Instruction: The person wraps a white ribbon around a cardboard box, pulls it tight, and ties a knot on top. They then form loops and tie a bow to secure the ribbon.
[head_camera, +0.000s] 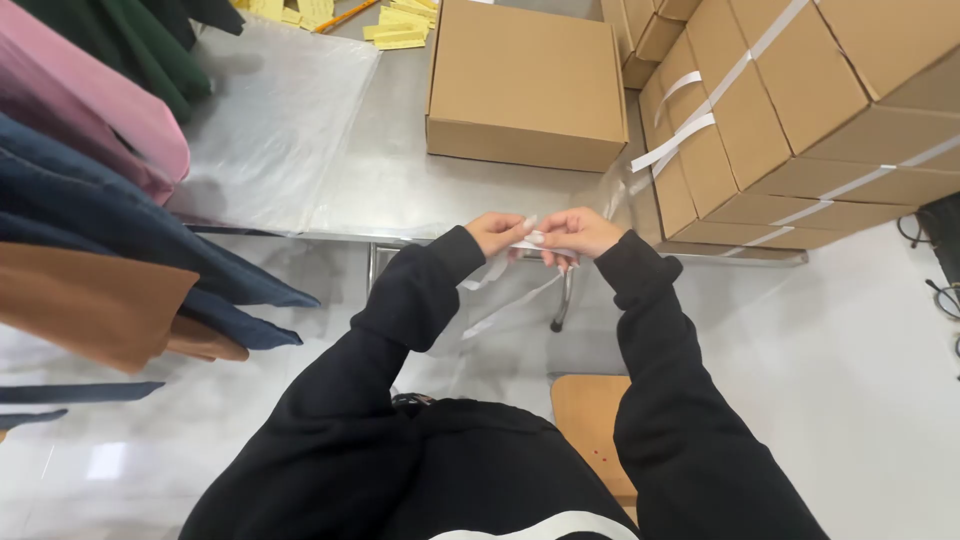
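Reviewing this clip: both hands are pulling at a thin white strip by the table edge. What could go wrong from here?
1. The left hand and right hand pinch the white strip only at the fingertips; that grip could slip, and the loose ends may drop to the floor.
2. The hands work off the table edge, so anything let go falls rather than landing on it.
3. The clear plastic bag looks slippery and might slide if brushed.

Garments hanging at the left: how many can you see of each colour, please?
Green garment: 1
Pink garment: 1
Dark blue garment: 1
Brown garment: 1
Total: 4. More blue edges show lower at the left, but I cannot tell whether they are separate garments.
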